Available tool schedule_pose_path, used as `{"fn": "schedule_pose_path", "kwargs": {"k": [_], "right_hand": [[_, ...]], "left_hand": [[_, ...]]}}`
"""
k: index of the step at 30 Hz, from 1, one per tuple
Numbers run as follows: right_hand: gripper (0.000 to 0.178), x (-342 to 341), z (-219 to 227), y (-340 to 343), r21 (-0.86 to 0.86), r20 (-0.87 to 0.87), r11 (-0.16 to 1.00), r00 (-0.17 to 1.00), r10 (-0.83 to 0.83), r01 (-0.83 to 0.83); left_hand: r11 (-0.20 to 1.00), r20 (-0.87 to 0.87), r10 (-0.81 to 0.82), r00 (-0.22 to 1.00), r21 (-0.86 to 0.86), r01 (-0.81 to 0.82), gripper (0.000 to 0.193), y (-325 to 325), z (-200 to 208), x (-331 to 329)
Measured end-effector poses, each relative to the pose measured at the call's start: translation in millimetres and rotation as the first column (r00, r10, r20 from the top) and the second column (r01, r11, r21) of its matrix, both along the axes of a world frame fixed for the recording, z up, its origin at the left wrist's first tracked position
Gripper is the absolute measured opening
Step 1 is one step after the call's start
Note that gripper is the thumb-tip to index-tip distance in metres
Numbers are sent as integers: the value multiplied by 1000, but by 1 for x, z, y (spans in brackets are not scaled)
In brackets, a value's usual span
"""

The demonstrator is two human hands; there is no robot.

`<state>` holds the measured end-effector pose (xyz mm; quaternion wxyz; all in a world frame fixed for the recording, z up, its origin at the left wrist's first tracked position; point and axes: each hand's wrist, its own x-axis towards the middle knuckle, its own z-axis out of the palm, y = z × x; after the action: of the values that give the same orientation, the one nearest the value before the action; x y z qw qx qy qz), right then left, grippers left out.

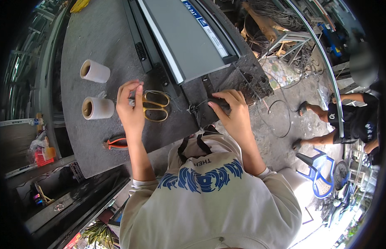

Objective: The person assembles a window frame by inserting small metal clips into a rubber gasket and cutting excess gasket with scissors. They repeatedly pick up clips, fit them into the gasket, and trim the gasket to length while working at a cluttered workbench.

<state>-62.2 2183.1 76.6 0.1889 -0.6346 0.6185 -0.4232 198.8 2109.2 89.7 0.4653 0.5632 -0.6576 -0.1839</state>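
My left hand (131,112) hovers over the dark table beside scissors (156,115) with gold-coloured handles. Its fingers are curled, thumb near the index fingertip; anything pinched there is too small to make out. Over the table's near right part, my right hand (235,111) has its thumb and fingers bent round something dark, mostly hidden by the hand. A thin cord or wire seems to run from there toward a small dark metal piece (194,109). Beyond both hands lies a grey panel (184,41) in a dark frame with a white strip.
Two rolls of clear film (96,71) lie on the table's left. Orange-handled pliers (116,143) rest near its front left edge. Past the right edge are loose cables (280,116) on the floor, a blue plastic chair (319,174) and another person (354,118).
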Motion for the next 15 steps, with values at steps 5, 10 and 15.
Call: {"fn": "schedule_pose_path", "kwargs": {"k": [5, 10, 15], "right_hand": [[44, 35, -1, 9, -48, -309, 995, 948, 73, -92], [27, 47, -10, 16, 43, -461, 999, 887, 21, -1], [13, 46, -6, 22, -74, -541, 997, 840, -39, -2]], "left_hand": [[1000, 86, -5, 996, 28, 3, 20, 19, 1, 8], [983, 111, -71, 991, -162, 89, 30, 43, -9, 6], [940, -3, -309, 951, -150, 305, 21, 85, -15, -11]]}}
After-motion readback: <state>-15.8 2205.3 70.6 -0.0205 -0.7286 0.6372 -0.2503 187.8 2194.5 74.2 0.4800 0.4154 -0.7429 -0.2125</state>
